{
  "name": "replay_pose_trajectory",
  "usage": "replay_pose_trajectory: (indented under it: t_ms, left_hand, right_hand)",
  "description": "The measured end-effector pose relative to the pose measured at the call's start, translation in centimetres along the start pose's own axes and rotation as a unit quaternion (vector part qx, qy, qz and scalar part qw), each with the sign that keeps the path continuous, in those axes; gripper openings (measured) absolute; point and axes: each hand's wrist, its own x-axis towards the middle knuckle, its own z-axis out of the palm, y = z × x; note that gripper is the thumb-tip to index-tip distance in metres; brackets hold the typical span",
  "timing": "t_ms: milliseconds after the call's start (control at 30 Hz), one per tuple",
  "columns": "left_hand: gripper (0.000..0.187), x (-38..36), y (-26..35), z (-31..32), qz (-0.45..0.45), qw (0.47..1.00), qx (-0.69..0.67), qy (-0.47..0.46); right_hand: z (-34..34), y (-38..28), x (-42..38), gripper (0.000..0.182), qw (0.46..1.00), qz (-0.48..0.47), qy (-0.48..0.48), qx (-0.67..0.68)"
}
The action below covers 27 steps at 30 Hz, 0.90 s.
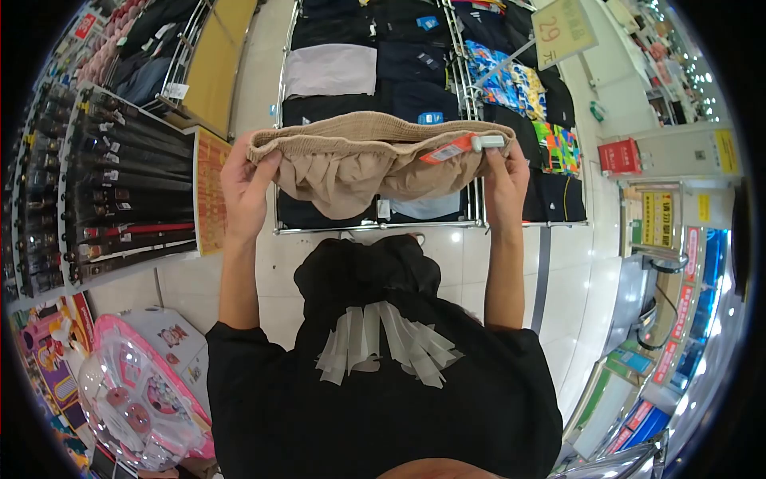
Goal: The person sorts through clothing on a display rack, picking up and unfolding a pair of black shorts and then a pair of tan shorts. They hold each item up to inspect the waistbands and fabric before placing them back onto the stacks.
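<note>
A beige garment with a gathered elastic waistband [335, 164], likely shorts or trousers, is stretched sideways between my two hands in front of me. My left hand [249, 180] pinches one end of the waistband, thumb on the near side. At the other end, my right hand [507, 176] grips the band with its thumb near a pale plastic security tag [488, 142]. An orange-red label [448, 149] hangs beside that tag. The lower part of the garment bunches up and hangs in folds, so its full shape is hidden.
Beyond the garment stands a metal display rack [471, 96] with folded dark clothes and colourful printed shorts [554, 148]. A price sign [562, 32] rises above it. Hanging packaged goods [128, 176] line the left, a pink boxed toy [144, 391] lower left. White tiles [566, 279] cover the floor.
</note>
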Motion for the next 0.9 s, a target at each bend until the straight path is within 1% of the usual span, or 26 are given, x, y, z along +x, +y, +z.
replay_pose_trajectory:
  t_ms: [100, 200, 267, 300, 333, 400, 433, 500, 533, 600, 633, 667, 767, 800, 900]
  left_hand:
    - [0.026, -0.1, 0.4, 1.1, 0.015, 1.0, 0.001, 0.006]
    - [0.026, 0.2, 1.1, 2.3, 0.001, 0.999, -0.034, 0.013]
    - [0.026, 0.5, 1.3, 2.8, -0.004, 0.999, -0.033, -0.006]
    - [0.026, 0.8, 1.3, 3.0, -0.003, 0.999, -0.033, -0.013]
    - [0.025, 1.2, 1.5, 3.3, -0.007, 0.999, -0.031, -0.033]
    - [0.025, 1.6, 1.8, 3.9, -0.022, 0.996, -0.028, -0.084]
    - [0.025, 1.9, 1.7, 4.0, -0.031, 0.993, -0.039, -0.104]
    - [0.025, 2.5, 1.7, 4.1, -0.048, 0.986, -0.061, -0.145]
    - [0.025, 2.8, 1.8, 4.1, -0.05, 0.986, -0.051, -0.151]
    - [0.025, 3.0, 2.1, 3.6, -0.053, 0.986, -0.028, -0.153]
    - [0.025, 2.9, 2.2, 3.3, -0.062, 0.988, -0.031, -0.139]
    - [0.025, 2.8, 2.2, 3.1, -0.071, 0.989, -0.035, -0.126]
    - [0.027, 2.7, 2.2, 2.5, -0.089, 0.989, -0.071, -0.096]
    - [0.028, 2.6, 2.1, 2.3, -0.094, 0.988, -0.086, -0.087]
    - [0.031, 2.3, 1.1, 2.0, -0.099, 0.991, -0.075, -0.052]
  right_hand:
    - [0.1, 0.7, -0.2, 0.031, 1.0, 0.013, 0.018, 0.004]
    - [-0.3, 0.7, -0.1, 0.038, 0.995, 0.003, 0.023, -0.097]
    - [0.8, -0.4, -0.5, 0.046, 0.962, -0.114, 0.059, -0.242]
    - [1.7, -1.5, -0.4, 0.05, 0.932, -0.174, 0.073, -0.31]
    - [2.8, -2.9, -0.7, 0.054, 0.928, -0.207, 0.043, -0.308]
    - [5.0, -5.1, -0.6, 0.051, 0.902, -0.237, -0.135, -0.335]
    - [5.9, -5.4, -0.6, 0.05, 0.877, -0.251, -0.221, -0.344]
    - [8.0, -4.1, 0.3, 0.048, 0.884, -0.224, -0.262, -0.315]
    - [8.5, -3.6, 1.0, 0.047, 0.886, -0.211, -0.284, -0.299]
    - [8.3, -2.3, 2.2, 0.046, 0.906, -0.137, -0.319, -0.243]
    - [8.3, -1.9, 2.4, 0.045, 0.911, -0.097, -0.338, -0.215]
    - [8.3, -2.0, 2.6, 0.041, 0.907, -0.086, -0.347, -0.224]
    - [8.7, -0.8, 2.5, 0.039, 0.901, -0.134, -0.371, -0.181]
    - [8.9, -0.7, 2.3, 0.036, 0.897, -0.131, -0.371, -0.199]
    - [10.0, -0.7, 2.0, 0.035, 0.893, -0.038, -0.385, -0.23]
